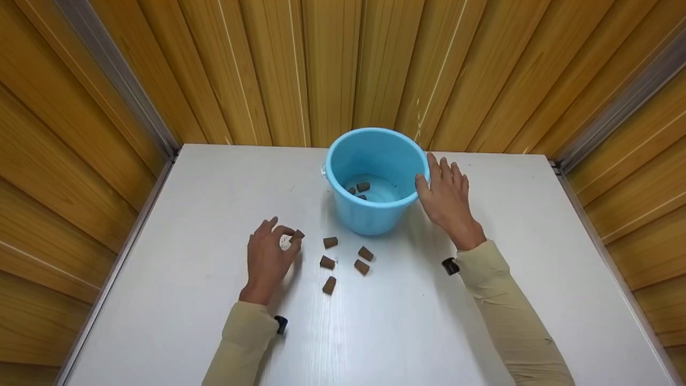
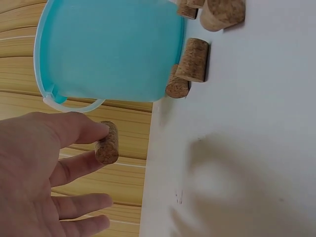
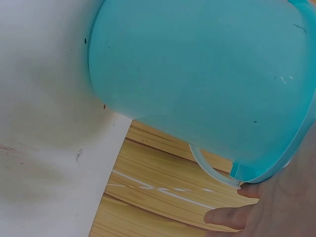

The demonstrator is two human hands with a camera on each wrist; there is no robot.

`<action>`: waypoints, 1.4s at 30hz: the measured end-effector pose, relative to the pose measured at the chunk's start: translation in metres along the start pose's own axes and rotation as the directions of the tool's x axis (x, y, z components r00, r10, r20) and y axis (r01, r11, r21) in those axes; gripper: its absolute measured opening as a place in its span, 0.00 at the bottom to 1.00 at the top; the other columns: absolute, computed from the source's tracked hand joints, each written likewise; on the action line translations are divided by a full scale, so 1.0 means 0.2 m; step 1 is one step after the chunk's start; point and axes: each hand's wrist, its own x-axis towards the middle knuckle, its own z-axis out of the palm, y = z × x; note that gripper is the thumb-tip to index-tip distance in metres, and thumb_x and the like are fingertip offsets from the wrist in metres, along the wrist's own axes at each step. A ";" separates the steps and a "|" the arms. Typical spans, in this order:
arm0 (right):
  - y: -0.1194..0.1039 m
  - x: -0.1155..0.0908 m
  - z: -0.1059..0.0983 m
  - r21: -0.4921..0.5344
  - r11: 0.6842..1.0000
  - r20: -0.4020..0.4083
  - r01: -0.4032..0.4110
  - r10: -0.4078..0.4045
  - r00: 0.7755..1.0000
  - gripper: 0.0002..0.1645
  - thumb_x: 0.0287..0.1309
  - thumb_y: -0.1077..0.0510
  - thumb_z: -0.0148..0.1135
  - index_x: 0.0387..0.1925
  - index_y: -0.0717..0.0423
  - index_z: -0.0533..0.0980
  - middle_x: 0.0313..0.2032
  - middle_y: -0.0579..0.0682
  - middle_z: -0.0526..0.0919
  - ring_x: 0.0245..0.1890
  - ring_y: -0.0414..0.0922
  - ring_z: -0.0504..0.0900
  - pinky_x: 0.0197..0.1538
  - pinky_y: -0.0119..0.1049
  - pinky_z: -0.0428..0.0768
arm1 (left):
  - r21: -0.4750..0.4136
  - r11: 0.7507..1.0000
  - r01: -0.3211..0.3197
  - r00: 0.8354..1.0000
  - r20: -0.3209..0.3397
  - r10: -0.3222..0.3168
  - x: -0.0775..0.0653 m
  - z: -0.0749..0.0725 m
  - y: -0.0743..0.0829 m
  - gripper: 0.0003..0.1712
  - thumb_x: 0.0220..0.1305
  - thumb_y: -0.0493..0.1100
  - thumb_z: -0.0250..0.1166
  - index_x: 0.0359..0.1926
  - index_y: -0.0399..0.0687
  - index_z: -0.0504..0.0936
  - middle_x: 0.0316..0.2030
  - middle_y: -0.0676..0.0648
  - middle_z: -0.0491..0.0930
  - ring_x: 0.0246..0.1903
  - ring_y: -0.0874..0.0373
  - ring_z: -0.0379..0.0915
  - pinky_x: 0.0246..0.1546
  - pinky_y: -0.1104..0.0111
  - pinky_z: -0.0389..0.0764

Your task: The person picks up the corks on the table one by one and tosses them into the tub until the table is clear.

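Note:
A cork [image 2: 107,143] is pinched between the thumb and index finger of my left hand [image 1: 268,260]; the other fingers are spread. That hand is above the table, left of the blue bucket [image 1: 370,217]. Several more corks [image 1: 327,262] lie scattered in front of the bucket, to the right of the left hand. Inside, a few corks [image 1: 363,186] rest on the bucket's bottom. My right hand [image 1: 447,201] is at the bucket's right rim, fingers extended along the outside and thumb at the edge. In the right wrist view, the right hand's fingers [image 3: 229,217] show spread beside the rim.
The bucket stands upright near the back of the white table [image 1: 214,198], with its pale handle [image 2: 74,106] hanging down. Wood-patterned walls [image 1: 332,69] enclose the table at the back and on both sides. A dark band sits at each sleeve.

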 end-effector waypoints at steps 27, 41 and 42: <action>0.01 0.00 0.00 -0.003 1.000 0.018 -0.008 0.008 1.000 0.46 0.79 0.36 0.34 0.86 0.57 0.43 0.81 0.72 0.44 0.81 0.71 0.35 0.75 0.72 0.31 | -0.025 0.991 -0.129 0.982 -0.139 0.124 0.14 -0.08 0.19 0.10 0.65 0.41 0.75 0.42 0.39 0.90 0.66 0.32 0.78 0.71 0.32 0.67 0.71 0.35 0.62; 0.00 0.00 -0.01 -0.003 1.000 0.031 -0.018 0.018 0.999 0.46 0.79 0.37 0.34 0.86 0.56 0.42 0.82 0.71 0.43 0.81 0.71 0.34 0.75 0.72 0.31 | -0.017 0.989 -0.150 0.980 -0.136 0.147 0.21 -0.12 0.31 0.11 0.66 0.43 0.75 0.45 0.42 0.91 0.68 0.35 0.77 0.73 0.35 0.65 0.71 0.32 0.59; 0.00 0.00 -0.01 -0.003 1.000 0.031 -0.019 0.019 0.999 0.46 0.79 0.37 0.34 0.86 0.56 0.42 0.82 0.71 0.43 0.81 0.71 0.34 0.75 0.72 0.31 | -0.015 0.989 -0.150 0.979 -0.138 0.147 0.22 -0.12 0.31 0.11 0.66 0.43 0.75 0.45 0.42 0.91 0.68 0.35 0.77 0.73 0.35 0.65 0.71 0.32 0.59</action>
